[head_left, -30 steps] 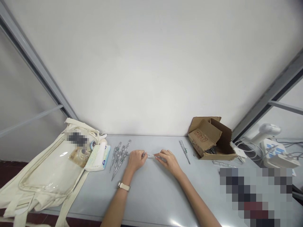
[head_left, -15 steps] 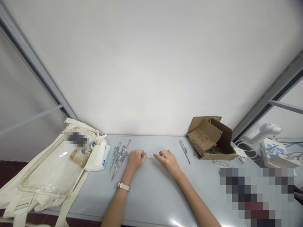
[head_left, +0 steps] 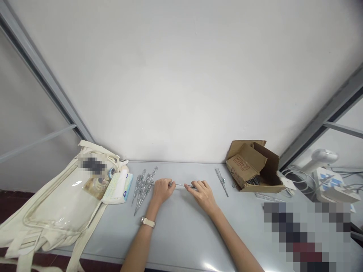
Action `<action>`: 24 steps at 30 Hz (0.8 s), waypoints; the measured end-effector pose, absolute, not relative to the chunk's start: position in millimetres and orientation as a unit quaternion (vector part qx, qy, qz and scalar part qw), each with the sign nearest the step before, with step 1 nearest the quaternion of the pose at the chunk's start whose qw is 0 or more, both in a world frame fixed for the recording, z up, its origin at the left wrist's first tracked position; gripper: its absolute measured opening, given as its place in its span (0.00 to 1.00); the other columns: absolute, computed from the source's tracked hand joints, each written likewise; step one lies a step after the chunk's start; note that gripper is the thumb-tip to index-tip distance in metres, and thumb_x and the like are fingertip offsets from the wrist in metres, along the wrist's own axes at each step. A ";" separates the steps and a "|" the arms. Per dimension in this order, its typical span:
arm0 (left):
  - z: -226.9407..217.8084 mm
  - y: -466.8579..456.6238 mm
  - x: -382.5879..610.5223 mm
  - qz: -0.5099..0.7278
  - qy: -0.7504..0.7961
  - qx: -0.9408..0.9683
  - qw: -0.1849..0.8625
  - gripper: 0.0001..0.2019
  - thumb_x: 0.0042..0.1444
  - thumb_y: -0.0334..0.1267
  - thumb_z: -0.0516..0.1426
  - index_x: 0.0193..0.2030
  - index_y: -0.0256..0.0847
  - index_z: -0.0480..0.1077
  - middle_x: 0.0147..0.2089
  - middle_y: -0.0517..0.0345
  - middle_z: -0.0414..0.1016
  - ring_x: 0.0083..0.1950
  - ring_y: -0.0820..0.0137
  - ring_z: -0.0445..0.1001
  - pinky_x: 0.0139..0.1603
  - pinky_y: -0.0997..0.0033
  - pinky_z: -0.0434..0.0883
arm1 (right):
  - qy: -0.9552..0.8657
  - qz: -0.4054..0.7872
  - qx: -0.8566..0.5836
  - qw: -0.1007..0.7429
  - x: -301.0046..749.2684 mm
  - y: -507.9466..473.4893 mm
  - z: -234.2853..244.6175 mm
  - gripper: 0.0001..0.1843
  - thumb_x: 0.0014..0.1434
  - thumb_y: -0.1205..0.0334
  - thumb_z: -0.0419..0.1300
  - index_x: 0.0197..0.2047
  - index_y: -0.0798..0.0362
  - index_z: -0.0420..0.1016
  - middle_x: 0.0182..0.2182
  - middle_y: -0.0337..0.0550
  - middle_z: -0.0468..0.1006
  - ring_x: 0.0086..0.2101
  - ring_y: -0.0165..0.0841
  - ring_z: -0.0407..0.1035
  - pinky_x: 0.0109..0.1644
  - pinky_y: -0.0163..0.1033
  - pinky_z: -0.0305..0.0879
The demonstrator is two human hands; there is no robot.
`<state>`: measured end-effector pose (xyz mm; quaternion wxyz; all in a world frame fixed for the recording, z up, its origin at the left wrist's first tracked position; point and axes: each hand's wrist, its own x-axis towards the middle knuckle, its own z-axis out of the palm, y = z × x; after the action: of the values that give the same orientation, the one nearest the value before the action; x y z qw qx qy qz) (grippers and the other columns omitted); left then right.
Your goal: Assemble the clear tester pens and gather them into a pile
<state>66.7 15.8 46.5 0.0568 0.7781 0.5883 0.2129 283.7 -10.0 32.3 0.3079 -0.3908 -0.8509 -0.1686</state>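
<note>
A thin metal shaft (head_left: 179, 184) of a test screwdriver spans the gap between my two hands. My left hand (head_left: 162, 190), with a watch on its wrist, is closed around one end of it, the fingers hiding most of that part. The thumb and fingers of my right hand (head_left: 202, 192) pinch the other end, where a bit of the tool shows. Just left of my left hand lies a pile of clear-handled test screwdrivers (head_left: 144, 187), tips towards me. One more clear-handled screwdriver (head_left: 221, 182) lies alone to the right of my right hand.
An opened cardboard box (head_left: 241, 172) with dark thin pieces inside stands at the back right. Left are a tissue pack (head_left: 119, 190) and a cream bag (head_left: 56, 204). A clear strip (head_left: 269, 197), white cables and a power strip (head_left: 330, 185) lie right on the grey table (head_left: 178, 234).
Both hands stay in nearly the same place on the screwdriver. The fingers of my right hand have shifted slightly, showing a little more of the tool beneath them.
</note>
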 end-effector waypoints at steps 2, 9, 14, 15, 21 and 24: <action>45.5 16.3 66.2 0.214 0.592 0.775 0.053 0.21 0.62 0.45 0.48 0.20 0.41 0.68 0.19 0.57 0.70 0.24 0.69 0.67 0.29 0.70 0.49 | -0.848 -0.176 -0.390 0.314 283.4 -9.3 31.6 0.20 0.66 0.74 0.47 0.51 0.45 0.75 0.34 0.44 0.73 0.32 0.32 0.62 0.40 0.39 0.52; 44.5 17.8 63.2 0.230 0.595 0.770 0.029 0.20 0.61 0.45 0.48 0.20 0.40 0.64 0.20 0.57 0.69 0.25 0.70 0.66 0.29 0.70 0.50 | -0.839 -0.135 -0.419 0.320 283.7 -3.3 32.3 0.16 0.68 0.69 0.47 0.49 0.51 0.75 0.32 0.45 0.71 0.31 0.34 0.61 0.39 0.39 0.55; 44.3 12.7 67.2 0.244 0.564 0.789 -0.006 0.16 0.59 0.42 0.50 0.21 0.41 0.63 0.22 0.57 0.69 0.28 0.69 0.67 0.32 0.69 0.54 | -0.773 0.067 -0.495 0.392 289.7 0.2 32.8 0.17 0.69 0.57 0.45 0.50 0.53 0.71 0.35 0.46 0.71 0.31 0.32 0.64 0.37 0.36 0.60; 43.6 10.8 70.2 0.242 0.551 0.799 -0.010 0.14 0.58 0.41 0.51 0.22 0.41 0.63 0.23 0.56 0.69 0.29 0.68 0.67 0.32 0.69 0.55 | -0.749 0.131 -0.502 0.411 289.5 0.9 32.6 0.18 0.69 0.54 0.45 0.49 0.53 0.71 0.35 0.44 0.71 0.31 0.32 0.64 0.36 0.36 0.60; 38.6 1.1 92.0 0.228 0.474 0.850 -0.013 0.08 0.55 0.39 0.53 0.27 0.42 0.66 0.28 0.52 0.71 0.34 0.64 0.69 0.36 0.66 0.59 | -0.684 0.447 -0.432 0.382 273.1 2.2 30.9 0.28 0.63 0.39 0.48 0.28 0.54 0.71 0.20 0.35 0.62 0.23 0.28 0.56 0.27 0.33 0.52; 38.0 -0.6 96.2 0.228 0.462 0.857 -0.015 0.06 0.54 0.38 0.54 0.28 0.42 0.66 0.29 0.52 0.72 0.35 0.63 0.70 0.38 0.65 0.60 | -0.664 0.532 -0.392 0.349 266.6 0.7 28.3 0.30 0.60 0.34 0.48 0.24 0.53 0.64 0.15 0.31 0.53 0.19 0.25 0.48 0.23 0.33 0.45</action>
<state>96.2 -0.6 38.0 -0.0154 0.8569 0.4622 0.2276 266.6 0.7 28.3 0.3490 -0.3923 -0.6640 0.5324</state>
